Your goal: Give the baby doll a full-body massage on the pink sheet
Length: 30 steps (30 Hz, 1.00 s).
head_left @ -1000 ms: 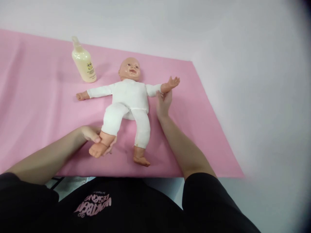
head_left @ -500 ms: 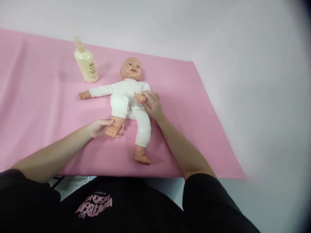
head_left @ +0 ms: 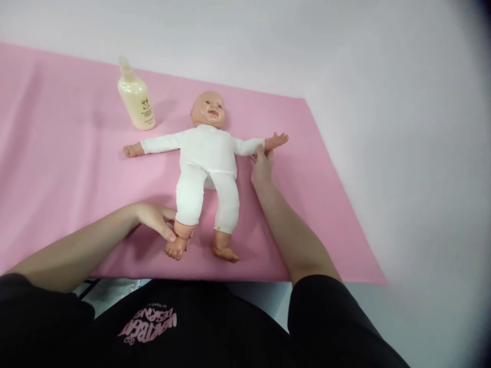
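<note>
A baby doll (head_left: pixel 209 151) with a white cloth body lies on its back, head away from me. Its arms are spread out to both sides and both legs point toward me. My left hand (head_left: pixel 155 217) is closed around the ankle of the doll's leg on the left, thumb on top and the other fingers partly hidden behind it. My right hand (head_left: pixel 263 166) grips the doll's arm on the right near the wrist, from below. The doll's hand there has its fingers spread.
A pump bottle (head_left: pixel 136 99) of pale yellow liquid stands behind the doll on the left. Under everything lies a pink cloth (head_left: pixel 314 220) on the table, its near edge close to my body. A pale wall or floor surface (head_left: pixel 402 128) lies beyond it.
The doll's bent leg on the left has come down straight toward me with my left hand. Its arm on the right has swung outward from the chest with my right hand.
</note>
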Available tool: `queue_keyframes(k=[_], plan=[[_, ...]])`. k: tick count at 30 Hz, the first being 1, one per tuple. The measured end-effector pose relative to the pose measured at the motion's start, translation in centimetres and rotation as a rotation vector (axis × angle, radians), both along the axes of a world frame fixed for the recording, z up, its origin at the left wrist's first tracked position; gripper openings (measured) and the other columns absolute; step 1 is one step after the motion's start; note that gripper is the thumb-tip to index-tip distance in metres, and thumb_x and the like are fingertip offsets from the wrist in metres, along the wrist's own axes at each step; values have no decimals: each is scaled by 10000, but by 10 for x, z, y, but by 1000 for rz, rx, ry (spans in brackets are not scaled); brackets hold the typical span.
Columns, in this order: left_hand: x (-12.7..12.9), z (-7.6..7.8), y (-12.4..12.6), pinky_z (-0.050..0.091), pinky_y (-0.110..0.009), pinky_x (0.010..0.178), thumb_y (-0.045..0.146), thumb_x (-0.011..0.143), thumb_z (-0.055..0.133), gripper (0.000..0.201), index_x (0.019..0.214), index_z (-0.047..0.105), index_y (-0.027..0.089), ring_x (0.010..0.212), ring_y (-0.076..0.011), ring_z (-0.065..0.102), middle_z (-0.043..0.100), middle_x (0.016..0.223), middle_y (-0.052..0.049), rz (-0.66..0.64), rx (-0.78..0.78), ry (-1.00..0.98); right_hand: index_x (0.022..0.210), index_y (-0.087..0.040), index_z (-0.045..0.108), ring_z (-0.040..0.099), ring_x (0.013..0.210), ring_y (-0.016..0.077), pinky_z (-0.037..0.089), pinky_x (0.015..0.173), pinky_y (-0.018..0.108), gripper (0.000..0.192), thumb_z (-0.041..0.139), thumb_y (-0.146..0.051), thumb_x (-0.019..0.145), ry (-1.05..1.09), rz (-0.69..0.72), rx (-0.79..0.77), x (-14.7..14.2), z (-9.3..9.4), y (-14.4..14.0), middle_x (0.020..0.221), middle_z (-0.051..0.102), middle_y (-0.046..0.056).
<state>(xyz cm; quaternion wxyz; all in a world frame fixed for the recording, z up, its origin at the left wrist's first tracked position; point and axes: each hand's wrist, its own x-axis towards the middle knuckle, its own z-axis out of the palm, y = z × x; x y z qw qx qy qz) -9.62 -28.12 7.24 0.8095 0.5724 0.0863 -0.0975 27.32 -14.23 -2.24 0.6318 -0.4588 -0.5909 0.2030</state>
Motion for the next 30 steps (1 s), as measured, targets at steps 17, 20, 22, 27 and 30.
queue_keyframes(k=[17,20,22,27,30], plan=[[5,-19,1,561,-386,801,791,816,697,604,912,561,211,587,-180,493,455,598,44,596,-330,-329,1460,-276,542,652,1313,328,545,1133,590,621,543,-686,993,-350,52,142,-38,29,-39,1394,668,139],[9,-11,-1,540,-365,818,708,808,782,573,951,618,179,662,-185,517,464,658,33,742,-405,-229,1419,-289,606,642,1327,326,498,1192,598,513,510,-614,1035,-543,66,202,-42,37,-48,1382,691,122],[11,-8,-3,526,-354,818,677,802,807,563,963,639,164,690,-184,518,489,689,21,757,-451,-227,1409,-283,634,639,1330,328,490,1201,593,475,512,-565,1047,-627,90,205,-44,42,-51,1385,698,123],[10,-12,-5,507,-370,836,670,845,736,546,1001,620,161,706,-191,509,488,699,14,759,-415,-209,1401,-284,655,641,1331,330,494,1194,590,449,517,-529,1052,-685,120,213,-45,46,-52,1398,702,122],[8,-13,-4,515,-379,839,691,844,721,558,984,561,175,687,-184,511,472,659,33,666,-387,-288,1402,-282,639,641,1334,330,495,1199,598,497,529,-598,1034,-606,96,197,-42,40,-48,1393,700,124]])
